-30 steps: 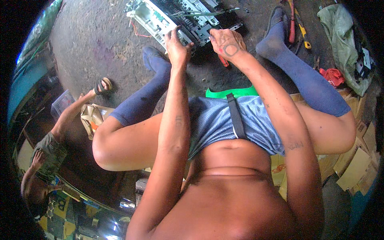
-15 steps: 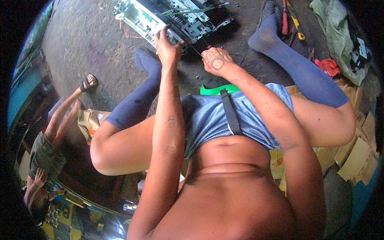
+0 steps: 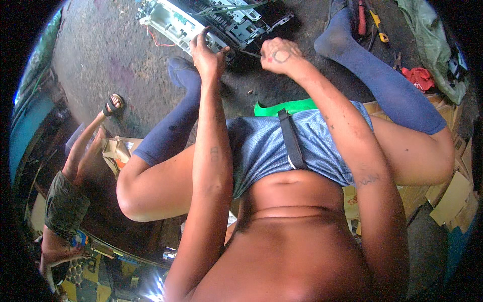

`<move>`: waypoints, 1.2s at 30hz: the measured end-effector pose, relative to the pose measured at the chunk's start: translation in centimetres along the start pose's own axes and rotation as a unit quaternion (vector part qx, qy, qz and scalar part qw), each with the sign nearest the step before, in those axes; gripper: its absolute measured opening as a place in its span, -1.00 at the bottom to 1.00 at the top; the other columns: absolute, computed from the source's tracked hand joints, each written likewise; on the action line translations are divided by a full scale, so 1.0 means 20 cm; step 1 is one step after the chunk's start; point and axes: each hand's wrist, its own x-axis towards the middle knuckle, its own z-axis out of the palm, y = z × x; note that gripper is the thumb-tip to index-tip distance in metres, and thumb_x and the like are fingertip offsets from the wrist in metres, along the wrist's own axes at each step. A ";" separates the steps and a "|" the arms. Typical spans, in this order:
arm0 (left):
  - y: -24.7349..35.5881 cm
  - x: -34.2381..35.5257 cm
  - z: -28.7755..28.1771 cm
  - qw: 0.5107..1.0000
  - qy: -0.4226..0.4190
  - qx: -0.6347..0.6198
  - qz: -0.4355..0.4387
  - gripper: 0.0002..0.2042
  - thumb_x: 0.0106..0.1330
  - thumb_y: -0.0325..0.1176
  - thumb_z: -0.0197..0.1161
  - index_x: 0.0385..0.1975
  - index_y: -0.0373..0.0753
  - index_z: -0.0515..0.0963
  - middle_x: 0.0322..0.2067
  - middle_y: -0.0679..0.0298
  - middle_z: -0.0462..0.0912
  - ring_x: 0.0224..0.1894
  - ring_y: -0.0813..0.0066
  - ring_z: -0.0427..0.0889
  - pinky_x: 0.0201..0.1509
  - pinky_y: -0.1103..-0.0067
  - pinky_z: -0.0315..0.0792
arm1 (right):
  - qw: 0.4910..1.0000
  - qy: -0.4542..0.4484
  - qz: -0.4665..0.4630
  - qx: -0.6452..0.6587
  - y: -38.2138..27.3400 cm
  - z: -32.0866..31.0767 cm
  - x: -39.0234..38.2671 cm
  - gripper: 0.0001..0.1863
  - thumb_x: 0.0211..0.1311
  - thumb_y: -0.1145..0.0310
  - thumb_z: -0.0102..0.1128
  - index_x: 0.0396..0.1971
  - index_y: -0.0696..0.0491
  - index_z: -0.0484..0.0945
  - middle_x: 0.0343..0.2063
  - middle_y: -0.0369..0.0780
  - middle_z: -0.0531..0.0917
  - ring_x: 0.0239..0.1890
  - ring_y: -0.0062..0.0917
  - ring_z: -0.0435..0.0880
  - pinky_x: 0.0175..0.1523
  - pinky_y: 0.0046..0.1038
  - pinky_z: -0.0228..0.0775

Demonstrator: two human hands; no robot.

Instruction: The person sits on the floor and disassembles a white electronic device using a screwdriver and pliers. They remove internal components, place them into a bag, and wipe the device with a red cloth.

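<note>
The floor [image 3: 115,55] is dark, rough and stained. The machine frame [image 3: 173,22], an opened assembly of white and grey plastic parts, lies on it beyond the seated person's feet and serves as the landmark. A pink wire [image 3: 158,40] trails from its left side.

The left hand [image 3: 207,60] is at the frame's near edge, finger and thumb spread against the white part; whether this grip truly grasps or merely braces cannot be told. The right hand [image 3: 282,55], just right of the frame's near end, is clenched around a thin shaft [image 3: 250,54] that points toward the frame. Its handle is hidden in the fist, and the contact of its tip cannot be confirmed.

Well to the right of the frame are a yellow-handled tool [image 3: 378,27] and a red cloth [image 3: 418,79].

In this inspector's judgement, the step in hand is working the shaft at the frame's near end while the other hand steadies it. The next move calls for a firm brace and a straight, controlled push or turn, lest the tip slip.
</note>
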 end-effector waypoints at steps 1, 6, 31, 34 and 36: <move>0.01 0.00 0.00 1.000 0.001 0.003 -0.001 -0.19 -0.19 -0.46 0.68 0.22 -0.07 0.51 0.19 0.06 0.48 0.24 -0.01 0.50 0.31 0.23 0.43 | 1.000 0.003 -0.024 -0.005 -0.01 0.03 -0.02 -0.72 0.09 0.24 0.17 -0.26 0.00 0.76 -0.17 -0.03 0.77 -0.08 -0.16 0.77 0.05 -0.18 0.61; -0.01 0.01 0.00 1.000 0.000 -0.003 0.001 -0.17 -0.24 -0.42 0.71 0.21 -0.08 0.53 0.15 0.07 0.52 0.20 0.02 0.53 0.29 0.26 0.45 | 0.997 0.027 -0.061 0.044 -0.11 0.04 -0.06 -0.68 0.19 0.12 0.22 -0.23 0.02 0.75 -0.23 -0.02 0.76 -0.08 -0.09 0.74 0.10 -0.14 0.57; 0.04 0.00 0.00 1.000 -0.007 0.013 0.011 -0.15 -0.20 -0.39 0.70 0.24 -0.09 0.48 0.16 0.03 0.50 0.21 0.00 0.51 0.30 0.23 0.44 | 0.863 0.401 -0.295 -0.081 -0.05 0.06 0.79 -0.67 0.43 0.09 0.01 -0.35 -0.02 0.65 -0.51 -0.12 0.71 -0.42 -0.16 0.73 -0.29 -0.09 0.51; 0.01 -0.04 -0.05 0.999 -0.003 0.003 -0.034 -0.17 -0.19 -0.39 0.70 0.23 -0.12 0.48 0.15 0.05 0.50 0.20 0.00 0.52 0.28 0.23 0.45 | 0.880 0.362 -0.307 0.008 -0.32 -0.15 0.86 -0.67 0.39 0.14 0.07 -0.38 0.05 0.69 -0.46 -0.06 0.72 -0.36 -0.18 0.75 -0.23 -0.14 0.55; 0.10 0.01 -0.04 0.999 -0.024 -0.004 -0.022 -0.16 -0.20 -0.49 0.67 0.23 -0.13 0.45 0.17 0.03 0.47 0.24 -0.05 0.48 0.33 0.23 0.41 | 0.792 0.488 -0.362 0.065 -0.46 -0.56 0.90 -0.79 0.27 0.31 0.15 -0.38 0.06 0.74 -0.38 -0.02 0.76 -0.25 -0.18 0.79 -0.12 -0.15 0.63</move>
